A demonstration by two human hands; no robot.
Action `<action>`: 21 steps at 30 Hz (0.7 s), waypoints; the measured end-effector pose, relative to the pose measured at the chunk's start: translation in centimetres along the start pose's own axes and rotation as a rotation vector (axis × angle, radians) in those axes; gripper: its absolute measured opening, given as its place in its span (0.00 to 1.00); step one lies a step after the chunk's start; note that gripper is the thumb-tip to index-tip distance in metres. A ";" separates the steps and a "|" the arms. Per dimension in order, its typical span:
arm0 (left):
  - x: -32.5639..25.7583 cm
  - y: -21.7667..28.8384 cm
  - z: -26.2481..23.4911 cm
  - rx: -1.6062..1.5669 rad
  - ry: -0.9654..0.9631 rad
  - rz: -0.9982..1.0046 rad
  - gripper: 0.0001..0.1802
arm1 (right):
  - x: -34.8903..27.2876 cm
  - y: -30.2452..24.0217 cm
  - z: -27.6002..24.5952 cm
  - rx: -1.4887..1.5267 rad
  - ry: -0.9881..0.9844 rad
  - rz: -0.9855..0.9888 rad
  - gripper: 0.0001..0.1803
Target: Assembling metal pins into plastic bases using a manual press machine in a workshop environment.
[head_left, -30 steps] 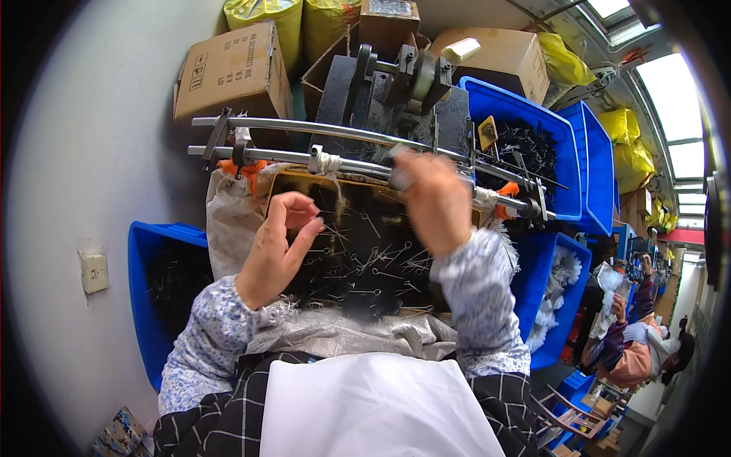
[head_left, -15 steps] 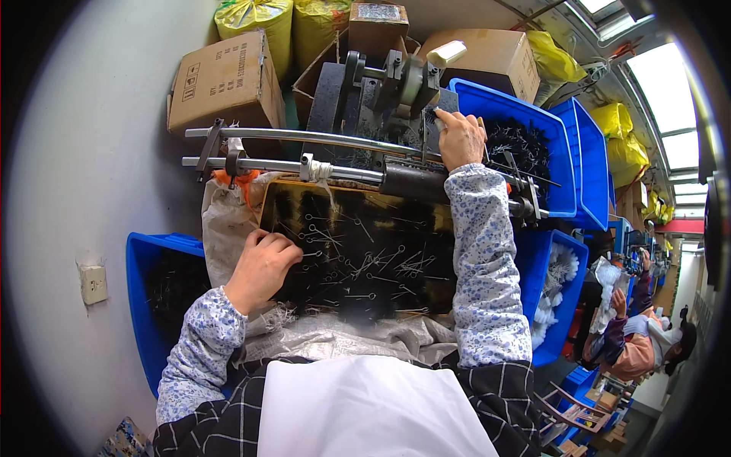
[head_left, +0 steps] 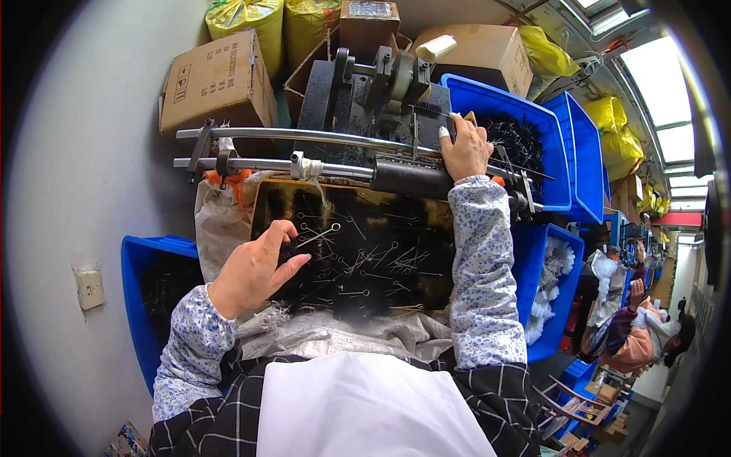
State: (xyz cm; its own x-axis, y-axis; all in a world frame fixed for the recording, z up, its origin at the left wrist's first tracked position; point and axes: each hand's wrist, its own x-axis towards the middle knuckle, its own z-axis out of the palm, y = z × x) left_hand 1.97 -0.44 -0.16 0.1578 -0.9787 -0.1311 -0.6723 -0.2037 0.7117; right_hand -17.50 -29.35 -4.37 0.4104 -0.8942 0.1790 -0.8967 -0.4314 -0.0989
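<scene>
My left hand (head_left: 255, 270) hovers over the left side of a shallow tray (head_left: 266, 199), thumb and index finger spread. Right by its fingertips is a twisted-wire brush (head_left: 320, 234) with a ring end. Several more ring-ended wires with dark bristles lie loose in the tray. My right hand (head_left: 466, 148) reaches to the right end of a bench machine (head_left: 327, 95) with a wheel (head_left: 400, 76), its thumb and fingers apart near the metal rails (head_left: 304, 135). A small dark bristle brush (head_left: 434, 108) lies beside its fingertips. Its lower fingers are partly hidden.
Blue bins stand at left (head_left: 137, 263), far right (head_left: 560, 126) and near right (head_left: 560, 320); the near right one holds white brushes (head_left: 550, 286). Cardboard boxes (head_left: 209, 80) and yellow sacks (head_left: 247, 34) stand behind the machine. A person (head_left: 636, 335) sits farther right.
My left hand's fingers have spread apart from a closer curl, at the tray's left side. My right hand has drawn slightly back from the brush by the wheel, its thumb and fingers opening.
</scene>
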 end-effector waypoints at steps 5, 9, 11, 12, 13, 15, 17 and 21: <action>0.4 0.9 -0.9 0.012 -0.018 0.121 0.16 | 0.2 -2.3 0.9 0.108 0.041 -0.040 0.19; 0.6 1.3 -1.0 0.081 0.063 0.244 0.16 | 0.1 -6.3 0.5 0.077 0.044 -0.074 0.16; 0.5 2.0 -1.5 0.146 0.017 0.215 0.15 | 0.0 -6.6 1.0 0.037 0.063 -0.086 0.16; 0.3 2.0 -1.6 0.147 0.018 0.214 0.15 | -0.2 -6.4 0.7 0.030 0.063 -0.097 0.16; 0.1 2.0 -1.6 0.137 0.022 0.161 0.14 | -0.3 -6.2 0.5 0.023 0.063 -0.108 0.17; -0.2 1.5 -1.6 0.123 0.025 0.106 0.14 | -0.1 -5.3 -0.2 -0.032 -0.028 -0.082 0.20; -0.7 0.9 -1.8 0.033 0.071 0.093 0.13 | 0.0 -3.7 -0.2 -0.048 -0.015 -0.072 0.21; -0.2 0.6 -2.0 -0.070 0.119 0.165 0.10 | 0.6 -0.4 0.0 -0.061 -0.014 -0.092 0.20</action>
State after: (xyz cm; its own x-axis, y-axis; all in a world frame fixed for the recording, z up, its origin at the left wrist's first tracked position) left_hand 3.00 -0.36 1.68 0.1372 -0.9880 0.0706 -0.6447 -0.0349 0.7636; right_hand -16.90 -29.70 -4.19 0.4933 -0.8530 0.1704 -0.8635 -0.5039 -0.0224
